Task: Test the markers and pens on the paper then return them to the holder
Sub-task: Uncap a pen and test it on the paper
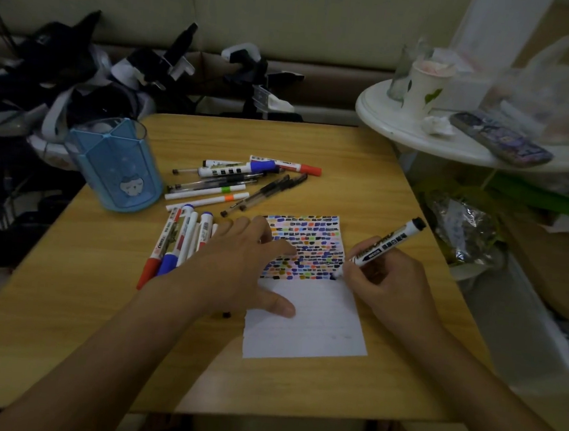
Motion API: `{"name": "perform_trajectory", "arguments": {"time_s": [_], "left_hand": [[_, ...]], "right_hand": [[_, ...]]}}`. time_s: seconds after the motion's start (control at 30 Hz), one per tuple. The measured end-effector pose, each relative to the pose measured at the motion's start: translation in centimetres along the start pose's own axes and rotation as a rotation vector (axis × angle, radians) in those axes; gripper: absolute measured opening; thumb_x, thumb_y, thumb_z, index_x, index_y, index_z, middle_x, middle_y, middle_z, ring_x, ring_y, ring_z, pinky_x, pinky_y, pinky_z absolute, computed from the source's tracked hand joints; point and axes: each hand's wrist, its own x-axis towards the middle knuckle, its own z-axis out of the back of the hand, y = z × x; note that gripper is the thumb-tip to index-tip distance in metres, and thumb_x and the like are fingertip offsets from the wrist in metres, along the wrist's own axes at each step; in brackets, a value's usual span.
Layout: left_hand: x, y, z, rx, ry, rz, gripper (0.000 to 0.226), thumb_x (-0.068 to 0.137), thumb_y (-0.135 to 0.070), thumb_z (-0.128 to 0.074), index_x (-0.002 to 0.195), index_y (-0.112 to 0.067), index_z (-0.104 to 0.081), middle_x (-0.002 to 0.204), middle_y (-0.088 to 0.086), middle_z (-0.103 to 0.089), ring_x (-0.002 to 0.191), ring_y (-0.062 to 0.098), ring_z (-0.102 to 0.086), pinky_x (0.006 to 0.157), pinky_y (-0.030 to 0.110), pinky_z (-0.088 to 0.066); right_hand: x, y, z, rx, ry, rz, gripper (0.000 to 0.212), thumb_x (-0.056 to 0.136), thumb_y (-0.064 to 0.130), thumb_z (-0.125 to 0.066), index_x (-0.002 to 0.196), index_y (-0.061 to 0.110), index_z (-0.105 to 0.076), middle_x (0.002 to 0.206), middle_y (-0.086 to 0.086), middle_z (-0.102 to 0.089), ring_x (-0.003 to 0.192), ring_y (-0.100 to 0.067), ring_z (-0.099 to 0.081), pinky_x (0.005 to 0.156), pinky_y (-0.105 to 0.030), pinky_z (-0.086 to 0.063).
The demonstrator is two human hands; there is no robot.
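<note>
The bench (96, 302) is honey-yellow with a fine wood grain. The paper (308, 324) is white below, and its upper half is packed with rows of small dabs in blue, black, orange, pink and green. The holder (117, 166) is translucent pale blue with a small white cartoon face. The marker (382, 246) has a white barrel with black lettering and a black end. Loose markers (174, 240) show red and blue caps on white bodies. The round side table (421, 134) is white.

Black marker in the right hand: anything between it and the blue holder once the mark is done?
Yes. The left hand lies flat on the paper, and loose pens lie beside the holder. The marker would have to lift over them; the holder's top looks open.
</note>
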Motion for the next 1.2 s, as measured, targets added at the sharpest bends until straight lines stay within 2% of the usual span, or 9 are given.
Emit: {"name": "perform_trajectory", "arguments": {"time_s": [0.3, 0.5, 0.83, 0.9, 1.03, 1.13, 1.2], "left_hand": [[0.1, 0.0, 0.0, 0.004, 0.006, 0.006, 0.095, 0.066, -0.089, -0.05, 0.148, -0.051, -0.025, 0.134, -0.007, -0.029, 0.125, 0.016, -0.027, 0.095, 0.031, -0.022], [0.1, 0.1, -0.1, 0.009, 0.006, 0.008, 0.095, 0.065, -0.091, -0.049, 0.148, -0.051, -0.025, 0.132, -0.007, -0.029, 0.122, 0.017, -0.029, 0.097, 0.033, -0.027], [0.0, -0.1, 0.2, 0.007, 0.008, 0.0, 0.094, 0.067, -0.089, -0.049, 0.148, -0.05, -0.025, 0.131, -0.007, -0.029, 0.123, 0.017, -0.027, 0.098, 0.034, -0.025], [-0.1, -0.1, 0.3, -0.002, 0.009, -0.001, 0.093, 0.067, -0.089, -0.05, 0.148, -0.05, -0.026, 0.131, -0.007, -0.029, 0.124, 0.016, -0.027, 0.098, 0.033, -0.025], [-0.2, -0.2, 0.4, -0.005, 0.006, -0.003, 0.093, 0.068, -0.088, -0.05, 0.149, -0.049, -0.026, 0.131, -0.007, -0.03, 0.124, 0.016, -0.028, 0.098, 0.033, -0.026], [-0.2, -0.2, 0.8, -0.032, -0.024, 0.008, 0.09, 0.073, -0.085, -0.048, 0.151, -0.046, -0.024, 0.131, -0.007, -0.032, 0.123, 0.016, -0.029, 0.099, 0.033, -0.028], [-0.2, -0.2, 0.9, -0.052, -0.102, 0.017, 0.079, 0.083, -0.076, -0.046, 0.151, -0.043, -0.021, 0.127, -0.005, -0.035, 0.122, 0.017, -0.031, 0.101, 0.035, -0.03]], "right_hand": [[0.1, -0.2, 0.0, -0.009, 0.006, 0.009, 0.01, 0.087, 0.019, -0.071, 0.084, 0.027, -0.067, 0.072, 0.009, -0.069, 0.069, -0.004, -0.064, 0.055, -0.013, -0.047], [0.1, -0.5, 0.0, -0.011, -0.026, 0.004, 0.005, 0.085, 0.024, -0.07, 0.085, 0.028, -0.066, 0.073, 0.007, -0.068, 0.069, -0.006, -0.064, 0.056, -0.014, -0.046], [0.3, -0.5, 0.0, 0.035, -0.037, -0.017, 0.008, 0.088, 0.019, -0.069, 0.086, 0.026, -0.067, 0.073, 0.009, -0.068, 0.07, -0.004, -0.064, 0.056, -0.013, -0.047], [0.3, -0.4, 0.1, 0.074, -0.03, -0.024, 0.005, 0.089, 0.019, -0.068, 0.088, 0.024, -0.067, 0.077, 0.009, -0.071, 0.073, -0.005, -0.066, 0.06, -0.017, -0.05], [0.5, -0.2, 0.3, 0.109, -0.017, -0.011, 0.005, 0.091, 0.024, -0.066, 0.087, 0.027, -0.067, 0.073, 0.0, -0.069, 0.065, -0.017, -0.064, 0.057, -0.038, -0.053], [0.8, 0.1, 0.4, 0.162, -0.035, -0.028, 0.008, 0.093, 0.02, -0.066, 0.087, 0.026, -0.068, 0.068, 0.0, -0.068, 0.061, -0.017, -0.061, 0.053, -0.036, -0.049], [1.1, 0.3, 0.4, 0.211, -0.042, -0.039, 0.009, 0.093, 0.017, -0.066, 0.089, 0.025, -0.068, 0.063, 0.004, -0.065, 0.059, -0.014, -0.06, 0.054, -0.032, -0.046]]}}
